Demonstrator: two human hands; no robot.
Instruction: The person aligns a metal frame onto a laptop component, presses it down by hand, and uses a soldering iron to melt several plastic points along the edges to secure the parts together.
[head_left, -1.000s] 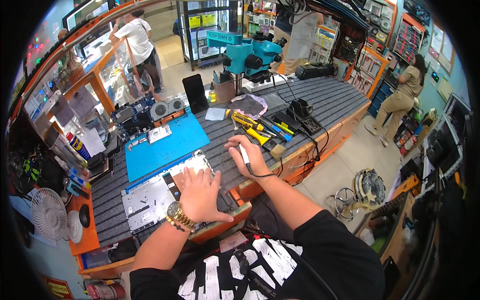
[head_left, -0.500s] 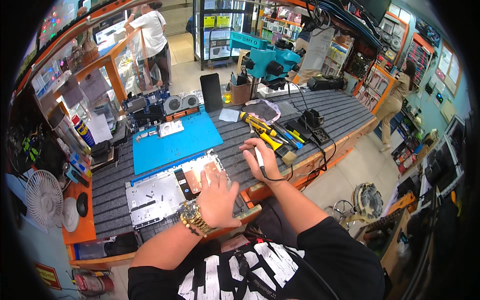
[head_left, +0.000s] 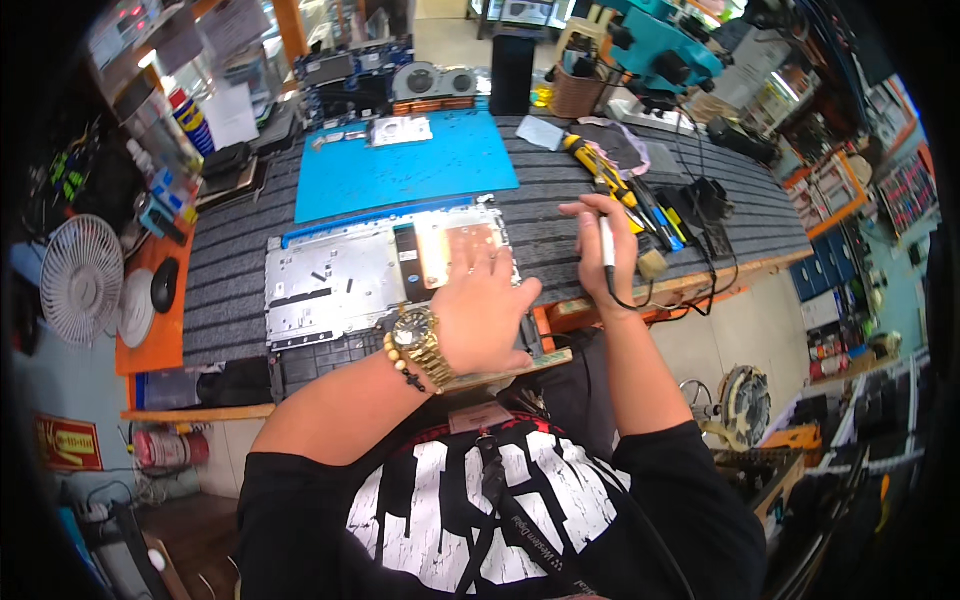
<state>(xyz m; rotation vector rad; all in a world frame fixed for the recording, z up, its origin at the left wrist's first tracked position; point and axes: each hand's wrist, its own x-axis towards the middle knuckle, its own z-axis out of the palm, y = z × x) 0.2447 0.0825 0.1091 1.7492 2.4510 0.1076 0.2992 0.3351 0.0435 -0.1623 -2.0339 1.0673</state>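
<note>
A silver laptop chassis panel [head_left: 335, 270] with a copper-coloured patch lies on the ribbed grey mat. My left hand [head_left: 482, 315] rests on its right part, palm down and fingers spread, covering some of the copper patch. To the right of the panel, my right hand [head_left: 618, 255] is closed around a white pen-shaped tool [head_left: 607, 243] with a dark cord running from its lower end. The tool is held above the mat, apart from the panel; its tip is hard to make out.
Behind the panel lies a blue work mat [head_left: 400, 175] with a metal bracket [head_left: 401, 130]. Circuit boards and twin fans [head_left: 435, 82] sit beyond it. Screwdrivers and a brush [head_left: 652, 264] lie right of my right hand. A teal microscope [head_left: 665, 50] stands at the back; a white fan [head_left: 82, 265] is left.
My view has tilted down and turned, so the bench sits higher in the picture. My left hand stays spread on the panel, and my right hand keeps hold of the white tool.
</note>
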